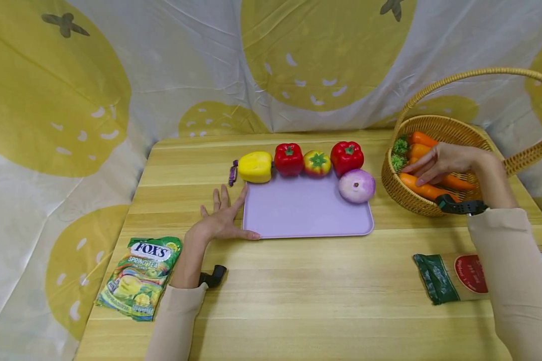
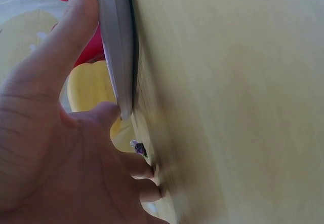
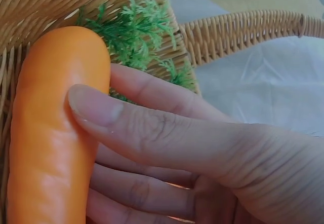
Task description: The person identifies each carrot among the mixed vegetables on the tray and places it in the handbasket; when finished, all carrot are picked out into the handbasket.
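Observation:
My left hand [image 1: 220, 220] lies at the left side of the lilac tray [image 1: 304, 213], fingers spread and straight, thumb at the near left corner. In the left wrist view the thumb and a finger touch the tray's rim [image 2: 119, 46]. Inside the wicker basket [image 1: 402, 193], my right hand [image 1: 453, 159] pinches an orange carrot [image 1: 424, 188] by its thick end. The right wrist view shows the thumb on this carrot [image 3: 55, 133] with fingers behind it, partly hidden. More carrots [image 1: 423, 139] with green tops [image 1: 399, 146] lie in the basket.
Along the tray's far side are a yellow bell pepper [image 1: 255, 168], two red bell peppers [image 1: 288, 160], a yellow-red fruit [image 1: 317, 164] and a purple onion [image 1: 357, 186]. A purple-wrapped candy [image 1: 233, 173], a Fox's candy bag [image 1: 140, 278] and a green-brown packet [image 1: 447, 276] lie around.

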Available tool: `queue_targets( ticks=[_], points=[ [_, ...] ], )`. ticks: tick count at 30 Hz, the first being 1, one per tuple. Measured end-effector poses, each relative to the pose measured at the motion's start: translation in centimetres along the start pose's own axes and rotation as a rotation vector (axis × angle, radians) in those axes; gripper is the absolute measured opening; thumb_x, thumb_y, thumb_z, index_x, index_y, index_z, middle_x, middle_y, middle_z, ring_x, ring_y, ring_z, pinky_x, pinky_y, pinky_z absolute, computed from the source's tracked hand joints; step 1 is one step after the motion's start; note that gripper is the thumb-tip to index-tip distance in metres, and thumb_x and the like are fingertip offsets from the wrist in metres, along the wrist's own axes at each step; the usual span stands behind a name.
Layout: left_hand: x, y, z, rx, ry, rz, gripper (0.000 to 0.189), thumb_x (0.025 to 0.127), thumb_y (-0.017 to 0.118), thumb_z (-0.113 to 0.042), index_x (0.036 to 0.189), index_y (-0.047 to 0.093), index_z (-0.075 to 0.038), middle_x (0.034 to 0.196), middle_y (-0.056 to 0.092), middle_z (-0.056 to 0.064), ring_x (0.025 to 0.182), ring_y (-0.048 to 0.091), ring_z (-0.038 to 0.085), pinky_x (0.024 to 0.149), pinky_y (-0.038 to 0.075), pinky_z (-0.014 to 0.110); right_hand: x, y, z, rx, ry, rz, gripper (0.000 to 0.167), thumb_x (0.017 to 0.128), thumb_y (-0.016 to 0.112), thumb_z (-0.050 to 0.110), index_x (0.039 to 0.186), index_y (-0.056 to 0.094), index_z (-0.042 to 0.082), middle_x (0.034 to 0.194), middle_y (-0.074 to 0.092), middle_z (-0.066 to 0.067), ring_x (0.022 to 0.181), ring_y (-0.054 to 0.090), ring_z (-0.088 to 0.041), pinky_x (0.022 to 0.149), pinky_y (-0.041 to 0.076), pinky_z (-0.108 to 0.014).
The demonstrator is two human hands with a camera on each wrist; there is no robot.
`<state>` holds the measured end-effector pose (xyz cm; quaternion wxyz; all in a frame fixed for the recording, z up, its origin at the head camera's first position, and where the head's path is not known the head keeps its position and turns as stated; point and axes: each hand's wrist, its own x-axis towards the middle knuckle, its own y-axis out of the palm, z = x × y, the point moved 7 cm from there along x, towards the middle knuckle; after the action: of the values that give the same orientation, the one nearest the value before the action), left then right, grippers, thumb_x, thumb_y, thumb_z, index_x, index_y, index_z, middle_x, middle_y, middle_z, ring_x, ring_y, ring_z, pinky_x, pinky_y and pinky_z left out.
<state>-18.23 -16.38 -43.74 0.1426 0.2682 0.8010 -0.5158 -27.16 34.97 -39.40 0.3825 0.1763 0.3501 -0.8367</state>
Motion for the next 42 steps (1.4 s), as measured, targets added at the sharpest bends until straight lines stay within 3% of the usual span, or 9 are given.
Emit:
queue_targets(
  ticks=[7, 13, 24, 28, 31, 35, 38, 42],
  points=[
    [-0.3, -0.3, -0.2, 0.008, -0.005, 0.01, 0.135, 0.073, 0.075, -0.079, 0.164, -0.015, -0.037, 0.164, -0.035, 0.027, 0.153, -0.032, 0.048, 0.113, -0.015, 0.083, 0.1, -0.1, 0.1, -0.012, -0.032, -0.001, 0.049, 0.095, 0.075, 0.015, 0.138, 0.061, -0.005, 0.113, 0.08, 0.002, 0.089, 0.073, -0.003, 0.074, 0.063, -0.029],
    [-0.3, -0.2, -0.2, 0.009, -0.004, 0.003, 0.135, 0.073, 0.075, -0.08, 0.164, -0.016, -0.039, 0.163, -0.036, 0.026, 0.152, -0.034, 0.047, 0.112, -0.016, 0.083, -0.3, -0.3, 0.2, 0.024, -0.043, -0.004, 0.048, 0.096, 0.073, 0.013, 0.138, 0.061, -0.006, 0.122, 0.077, 0.008, 0.102, 0.074, -0.004, 0.085, 0.064, -0.033],
    [-0.2, -0.2, -0.2, 0.032, -0.009, 0.009, 0.135, 0.076, 0.079, -0.072, 0.164, -0.016, -0.035, 0.164, -0.035, 0.027, 0.153, -0.032, 0.049, 0.113, -0.014, 0.083, -1.5, -0.4, 1.2, -0.028, -0.116, -0.075, 0.043, 0.1, 0.068, 0.014, 0.139, 0.062, -0.003, 0.127, 0.075, -0.003, 0.11, 0.073, -0.003, 0.088, 0.063, -0.029],
    [-0.2, -0.1, 0.0, 0.038, -0.014, 0.009, 0.135, 0.075, 0.079, -0.073, 0.165, -0.015, -0.035, 0.164, -0.034, 0.028, 0.153, -0.031, 0.049, 0.113, -0.014, 0.083, -2.2, -0.9, 1.7, -0.108, -0.084, -0.171, 0.04, 0.102, 0.067, 0.022, 0.139, 0.066, 0.007, 0.128, 0.076, -0.002, 0.109, 0.072, 0.0, 0.085, 0.06, -0.023],
    [-0.3, -0.1, 0.1, 0.031, -0.009, 0.004, 0.135, 0.075, 0.078, -0.073, 0.165, -0.014, -0.035, 0.164, -0.034, 0.028, 0.153, -0.031, 0.049, 0.113, -0.013, 0.083, -2.8, -1.2, 2.2, -0.163, -0.037, -0.263, 0.04, 0.102, 0.067, 0.032, 0.139, 0.068, 0.016, 0.129, 0.075, 0.007, 0.107, 0.066, 0.01, 0.082, 0.055, -0.017],
    [-1.0, -0.4, 0.0, 0.017, 0.023, -0.011, 0.13, 0.079, 0.078, -0.07, 0.166, -0.011, -0.033, 0.166, -0.031, 0.027, 0.154, -0.029, 0.049, 0.114, -0.011, 0.084, -3.8, -1.0, 3.4, -0.15, -0.061, -0.328, 0.042, 0.106, 0.061, 0.03, 0.145, 0.062, 0.014, 0.132, 0.07, 0.017, 0.11, 0.06, 0.015, 0.085, 0.052, -0.012],
    [-1.7, -0.9, -0.1, 0.004, 0.054, -0.025, 0.117, 0.088, 0.072, -0.063, 0.167, -0.007, -0.029, 0.167, -0.027, 0.028, 0.155, -0.025, 0.05, 0.114, -0.009, 0.083, -4.4, -0.6, 4.5, -0.114, -0.113, -0.358, 0.043, 0.108, 0.056, 0.023, 0.148, 0.057, 0.008, 0.127, 0.069, 0.024, 0.109, 0.063, 0.013, 0.084, 0.054, -0.012],
    [-2.7, -2.2, -0.5, -0.039, 0.097, -0.073, 0.092, 0.103, 0.058, -0.049, 0.168, -0.002, -0.023, 0.168, -0.021, 0.03, 0.156, -0.022, 0.052, 0.115, -0.009, 0.082, -5.3, 0.1, 6.2, -0.108, -0.158, -0.426, 0.041, 0.109, 0.054, 0.02, 0.148, 0.057, 0.009, 0.122, 0.067, 0.032, 0.107, 0.064, 0.012, 0.081, 0.053, -0.011]
  ],
)
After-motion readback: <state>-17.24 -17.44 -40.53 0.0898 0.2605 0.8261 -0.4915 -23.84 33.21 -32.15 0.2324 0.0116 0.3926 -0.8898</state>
